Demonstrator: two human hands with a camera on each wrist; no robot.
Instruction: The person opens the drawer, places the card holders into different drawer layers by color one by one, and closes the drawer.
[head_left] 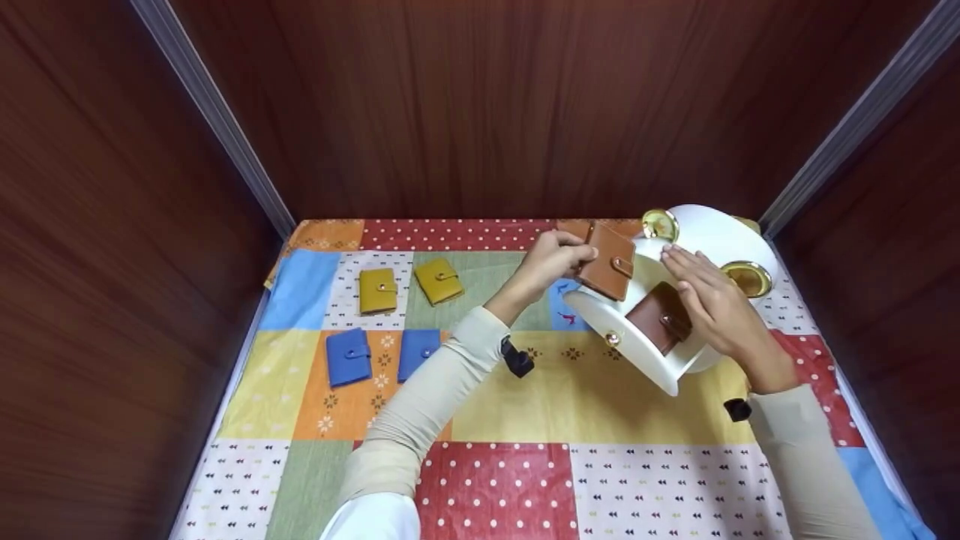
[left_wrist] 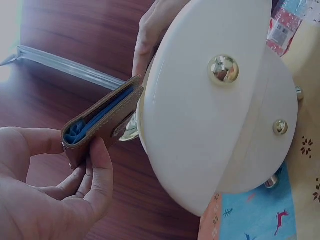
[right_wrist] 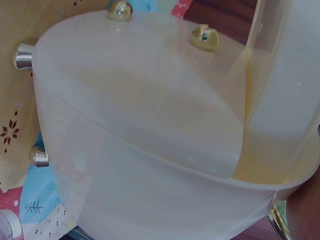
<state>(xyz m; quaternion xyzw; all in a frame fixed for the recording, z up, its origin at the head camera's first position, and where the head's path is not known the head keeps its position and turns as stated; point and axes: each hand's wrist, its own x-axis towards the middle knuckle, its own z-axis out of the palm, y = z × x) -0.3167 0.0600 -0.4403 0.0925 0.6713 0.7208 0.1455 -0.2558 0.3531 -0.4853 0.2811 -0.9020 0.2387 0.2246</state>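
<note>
My left hand [head_left: 551, 261] grips a brown snap wallet [head_left: 607, 262] and holds it up against the rim of a white tiered stand [head_left: 660, 360]. In the left wrist view the wallet [left_wrist: 102, 120] shows its blue inside, pinched between thumb and fingers [left_wrist: 97, 172], touching the white stand [left_wrist: 215, 115]. A second brown wallet [head_left: 660, 317] lies on the stand's lower tier. My right hand [head_left: 709, 296] rests flat on the stand, fingers straight, beside that wallet. The right wrist view shows only the stand's white tiers [right_wrist: 150, 125] and gold knobs [right_wrist: 204, 37].
Two yellow wallets [head_left: 377, 290] [head_left: 439, 280] and two blue wallets [head_left: 349, 356] [head_left: 417, 351] lie at the left on a patchwork tablecloth [head_left: 585, 397]. Dark wooden walls [head_left: 480, 105] close the table at back and sides.
</note>
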